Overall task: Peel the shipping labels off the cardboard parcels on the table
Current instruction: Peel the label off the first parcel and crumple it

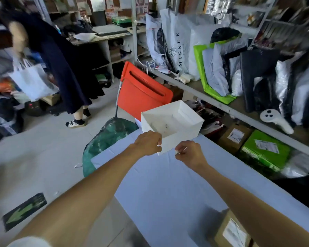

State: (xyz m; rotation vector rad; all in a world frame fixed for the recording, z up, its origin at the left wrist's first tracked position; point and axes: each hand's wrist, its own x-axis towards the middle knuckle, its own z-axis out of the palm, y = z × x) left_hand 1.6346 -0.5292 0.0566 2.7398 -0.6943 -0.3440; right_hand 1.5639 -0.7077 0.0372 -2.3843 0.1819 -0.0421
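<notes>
Both bare arms reach out toward 12 o'clock over the counter (168,189), which is draped in a pale cloth. At its far end stands an open white box (173,120), set cornerwise so its near corner points toward 6 o'clock, between the two hands.

The left hand (147,142) lies against the box's near-left wall just below the rim, with its fingers (157,139) curled in tight. A speck of white shows at their tips, but I cannot tell whether they pinch anything. The right hand (190,152) hangs just at 4 o'clock of the box corner, thumb and forefinger pressed together on a small crumpled white scrap (177,152), the other fingers folded under.

The cardboard parcel (227,227) sits on the counter at 5 o'clock, well apart from the hands, beneath the right forearm. Its shipping label (233,232) faces up and is stuck flat on top. The frame edge and the arm hide much of the parcel, so its long axis cannot be made out.

Off the counter at 3 o'clock, a brown carton (236,137) and a green box (264,152) lie under a shelf (221,104), each with a label. An orange chair (143,91) stands at 12 o'clock behind the white box.
</notes>
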